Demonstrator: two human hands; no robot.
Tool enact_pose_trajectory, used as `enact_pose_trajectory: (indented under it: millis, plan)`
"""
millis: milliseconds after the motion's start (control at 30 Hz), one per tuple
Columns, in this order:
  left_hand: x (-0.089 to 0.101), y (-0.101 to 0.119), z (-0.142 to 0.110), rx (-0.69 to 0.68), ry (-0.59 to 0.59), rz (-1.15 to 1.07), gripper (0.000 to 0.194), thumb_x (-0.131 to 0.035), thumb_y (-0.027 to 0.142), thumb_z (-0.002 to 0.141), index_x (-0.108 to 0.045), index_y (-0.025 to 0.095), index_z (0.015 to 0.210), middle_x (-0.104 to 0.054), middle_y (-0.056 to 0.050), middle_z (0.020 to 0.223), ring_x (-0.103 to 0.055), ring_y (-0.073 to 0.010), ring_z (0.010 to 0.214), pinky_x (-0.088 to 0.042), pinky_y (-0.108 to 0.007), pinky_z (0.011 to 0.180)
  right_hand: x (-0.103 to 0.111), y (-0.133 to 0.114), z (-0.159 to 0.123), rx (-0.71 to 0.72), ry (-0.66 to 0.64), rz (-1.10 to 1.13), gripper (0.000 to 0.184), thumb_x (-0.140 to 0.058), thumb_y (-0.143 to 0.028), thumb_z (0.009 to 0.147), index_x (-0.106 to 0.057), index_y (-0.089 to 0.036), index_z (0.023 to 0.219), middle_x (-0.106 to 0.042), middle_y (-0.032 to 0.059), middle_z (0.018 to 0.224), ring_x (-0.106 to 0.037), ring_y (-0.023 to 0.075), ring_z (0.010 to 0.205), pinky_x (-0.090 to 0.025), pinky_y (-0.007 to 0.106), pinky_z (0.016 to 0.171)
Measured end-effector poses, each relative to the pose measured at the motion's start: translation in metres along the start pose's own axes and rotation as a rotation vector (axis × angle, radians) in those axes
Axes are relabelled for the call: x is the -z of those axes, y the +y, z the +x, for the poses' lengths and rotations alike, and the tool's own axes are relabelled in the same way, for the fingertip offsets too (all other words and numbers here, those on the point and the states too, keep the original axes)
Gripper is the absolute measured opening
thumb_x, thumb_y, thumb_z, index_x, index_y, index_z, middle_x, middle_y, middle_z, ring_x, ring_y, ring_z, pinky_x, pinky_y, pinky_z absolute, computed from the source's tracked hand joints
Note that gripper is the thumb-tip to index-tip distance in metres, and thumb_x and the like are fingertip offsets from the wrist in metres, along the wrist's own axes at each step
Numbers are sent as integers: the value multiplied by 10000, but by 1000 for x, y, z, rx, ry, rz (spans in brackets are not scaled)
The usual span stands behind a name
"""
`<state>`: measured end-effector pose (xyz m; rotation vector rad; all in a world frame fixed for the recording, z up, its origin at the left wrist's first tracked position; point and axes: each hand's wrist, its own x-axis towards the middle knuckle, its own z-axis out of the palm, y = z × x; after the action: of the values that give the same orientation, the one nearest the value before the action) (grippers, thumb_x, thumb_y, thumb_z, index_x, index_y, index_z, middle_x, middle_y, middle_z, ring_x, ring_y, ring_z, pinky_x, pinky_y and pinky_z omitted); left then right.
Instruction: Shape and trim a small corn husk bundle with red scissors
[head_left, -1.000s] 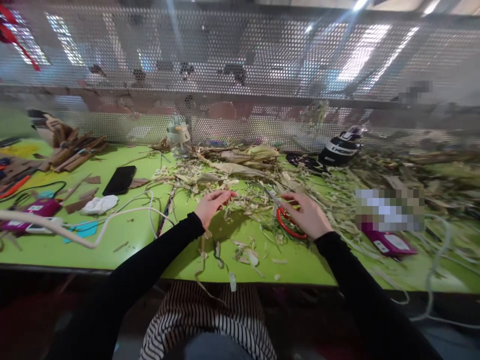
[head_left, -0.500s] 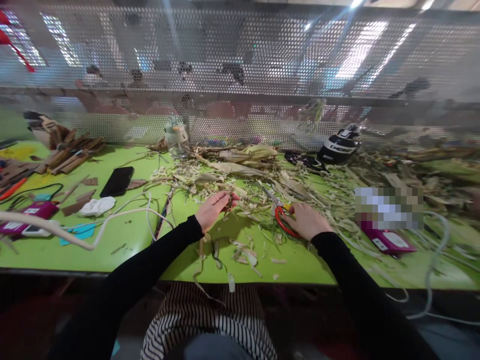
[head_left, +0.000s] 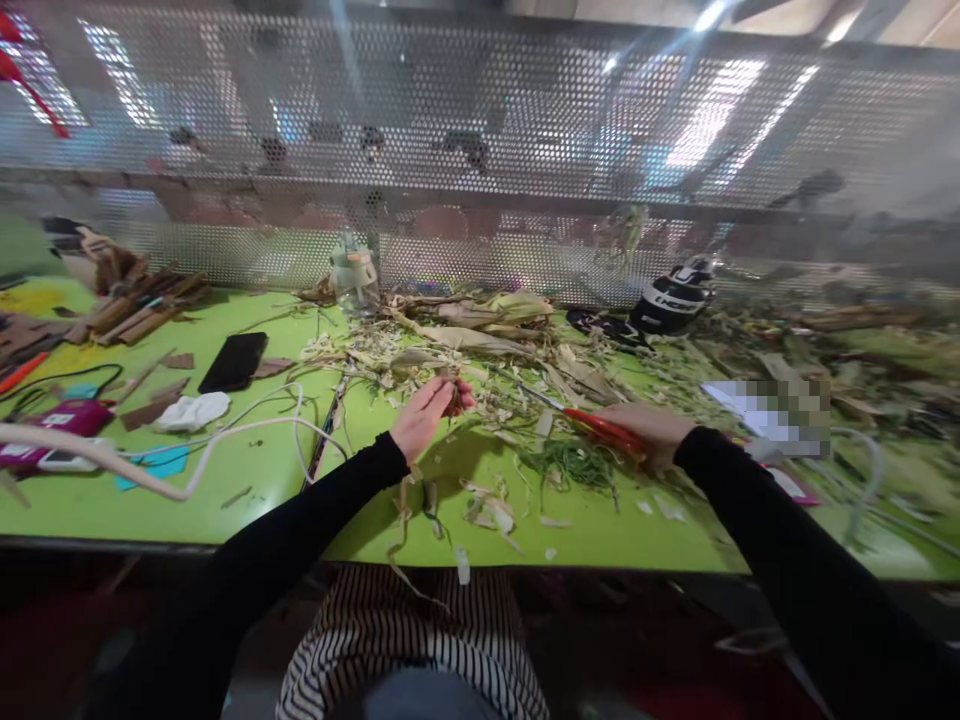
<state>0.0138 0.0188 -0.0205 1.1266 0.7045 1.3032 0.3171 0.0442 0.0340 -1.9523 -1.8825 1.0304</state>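
Over the near middle of the green table, my left hand (head_left: 424, 418) has its fingers closed on a small brown piece (head_left: 451, 399) that looks like dry husk, mostly hidden by the fingers. To the right, my right hand (head_left: 651, 430) grips red-handled scissors (head_left: 609, 432), whose blades point left and away from me. A tangle of green strands (head_left: 576, 463) lies just under and left of the scissors. Dried husks (head_left: 480, 340) are heaped beyond both hands, and pale scraps (head_left: 491, 508) are strewn between my forearms.
A drink bottle (head_left: 354, 275) and a black jug (head_left: 673, 298) stand near a perforated metal screen (head_left: 480, 130). At left lie a phone (head_left: 234, 362), crumpled white tissue (head_left: 193, 411), brown sticks (head_left: 154, 305) and a looping white cable (head_left: 191, 480). More husk litter (head_left: 840, 340) spreads at right.
My right hand has moved right with the scissors, which have turned to lie flatter, uncovering the green strands. My left hand has barely shifted.
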Motion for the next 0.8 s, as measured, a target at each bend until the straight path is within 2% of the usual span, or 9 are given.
enact_pose_trajectory:
  millis: [33,100,200,233,400,467,533,633,800]
  plan:
    - [0,1,0,-3,16,-10,303,-579,461,802,-605,167,869,-637,-59,818,-583,-148,769,-469,-264,705,3,-2,-2,-11,6,42,411,-612,-597,635,-612,-187,608,-629,62,609,-571,197,573,-434,322,541]
    - [-1,1,0,-7,41,-26,284,-573,441,811,-599,163,865,-635,-55,808,-583,-139,752,-471,-259,706,7,-8,-8,-19,106,31,436,-692,-600,558,-605,-191,684,-639,65,692,-578,207,640,-456,333,588]
    - [-2,2,1,-12,81,-62,257,-571,414,819,-596,162,863,-632,-48,792,-589,-133,747,-474,-256,710,0,-23,-21,111,284,143,553,-793,-546,467,-572,-209,846,-639,57,832,-590,211,733,-480,337,657]
    - [-2,2,1,-14,95,-79,249,-572,407,820,-597,163,862,-633,-45,786,-591,-131,748,-474,-255,708,-7,-28,-28,147,288,213,587,-794,-550,472,-559,-215,893,-634,53,862,-592,204,739,-486,331,654]
    - [-3,0,1,-49,128,-159,229,-554,400,841,-586,175,866,-634,-27,785,-594,-122,750,-464,-251,692,-67,-54,-60,226,115,456,584,-740,-610,557,-529,-203,920,-552,3,781,-493,112,595,-420,253,511]
    - [-3,-1,1,-66,140,-169,234,-549,412,844,-581,181,865,-634,-27,794,-598,-126,764,-464,-255,692,-93,-60,-67,230,-22,572,591,-603,-702,653,-549,-184,932,-533,15,789,-482,107,601,-401,248,507]
    - [-3,-2,1,-84,155,-166,240,-553,425,839,-581,188,865,-638,-32,814,-603,-134,783,-467,-260,693,-112,-64,-69,241,-89,643,620,-537,-734,688,-562,-173,949,-531,24,794,-473,104,604,-398,252,518]
    - [-3,-4,2,-113,169,-138,253,-561,445,829,-590,198,876,-641,-41,852,-606,-146,805,-472,-269,694,-126,-71,-68,239,-133,683,641,-500,-746,709,-569,-164,970,-512,15,763,-460,99,586,-404,261,537]
    - [-2,-2,2,-129,143,-62,290,-560,477,817,-605,194,859,-641,-55,876,-601,-162,809,-478,-288,703,-130,-83,-64,253,-157,704,653,-480,-753,716,-577,-155,960,-461,-13,712,-445,87,555,-397,247,507]
